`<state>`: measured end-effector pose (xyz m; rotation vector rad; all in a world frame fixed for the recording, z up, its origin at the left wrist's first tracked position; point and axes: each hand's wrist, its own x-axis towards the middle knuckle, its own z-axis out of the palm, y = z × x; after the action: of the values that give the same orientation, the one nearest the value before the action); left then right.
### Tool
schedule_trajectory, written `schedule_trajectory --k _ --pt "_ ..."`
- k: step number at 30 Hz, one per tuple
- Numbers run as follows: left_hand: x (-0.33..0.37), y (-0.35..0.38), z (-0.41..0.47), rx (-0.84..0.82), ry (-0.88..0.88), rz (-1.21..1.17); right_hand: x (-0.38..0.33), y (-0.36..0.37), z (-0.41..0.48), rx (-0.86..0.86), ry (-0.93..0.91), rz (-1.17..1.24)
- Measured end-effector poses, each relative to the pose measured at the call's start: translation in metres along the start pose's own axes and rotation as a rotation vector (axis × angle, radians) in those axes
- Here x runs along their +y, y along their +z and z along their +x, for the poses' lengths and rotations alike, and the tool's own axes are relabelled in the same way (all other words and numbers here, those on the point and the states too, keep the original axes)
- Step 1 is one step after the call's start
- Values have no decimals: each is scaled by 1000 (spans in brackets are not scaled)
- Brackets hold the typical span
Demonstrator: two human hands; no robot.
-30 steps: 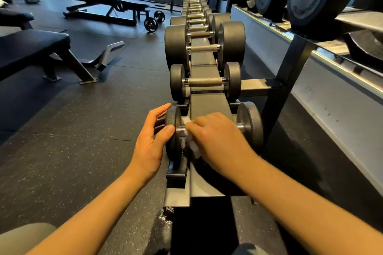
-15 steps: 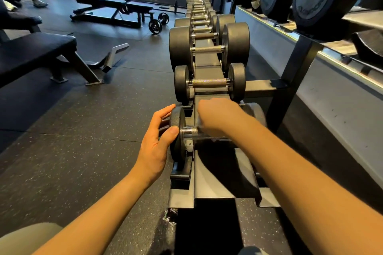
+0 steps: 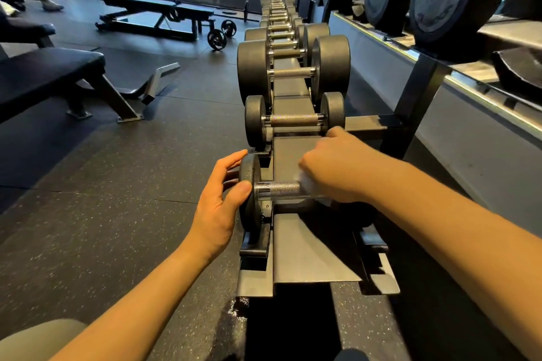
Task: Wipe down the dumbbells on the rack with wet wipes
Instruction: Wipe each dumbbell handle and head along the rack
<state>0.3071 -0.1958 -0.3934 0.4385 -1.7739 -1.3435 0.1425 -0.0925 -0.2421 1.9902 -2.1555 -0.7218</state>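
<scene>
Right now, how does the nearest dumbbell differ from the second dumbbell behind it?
The nearest dumbbell has a thinner left head than the second dumbbell. The left hand holds the nearest dumbbell's head and the right hand presses a wipe on its handle; no hand holds the second dumbbell. Both lie across the rack, with dark heads and knurled metal handles.

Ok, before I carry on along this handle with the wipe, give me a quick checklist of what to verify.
1. The left hand holds the nearest dumbbell by its left head: ok.
2. The wipe is under the right hand, on the handle: ok.
3. Left head seated in the rack cradle: ok.
4. Right head seated: cannot tell, the right arm hides it.
5. The next dumbbell is clear to reach: ok.
</scene>
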Motion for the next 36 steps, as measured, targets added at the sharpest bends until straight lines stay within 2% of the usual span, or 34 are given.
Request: schedule_trajectory --k 3,6,11,13,19,21,23,25,29,34,36 --pt "0 -1 0 -1 1 19 10 4 -17 -52 50 -92" --pt "0 -2 -1 -9 2 35 -15 18 -20 48 121 -173" --pt "1 1 -2 -9 11 21 -55 60 -22 588 424 3" --pt "3 3 -2 -7 16 17 -71 67 -14 726 410 76" --pt "5 3 -1 12 5 15 -107 66 20 914 238 393" --pt "5 2 0 14 3 24 -99 75 18 938 165 393" --pt "5 1 1 11 1 36 -91 82 7 920 59 283" --pt "5 0 1 8 -1 48 -78 85 -2 888 43 142" --pt "4 0 2 13 -13 63 -51 82 -26 777 148 40" --pt "4 -2 3 -10 -16 105 -58 70 -24 636 348 125" --pt "8 -6 6 -37 -38 129 -64 65 -17 661 362 207"
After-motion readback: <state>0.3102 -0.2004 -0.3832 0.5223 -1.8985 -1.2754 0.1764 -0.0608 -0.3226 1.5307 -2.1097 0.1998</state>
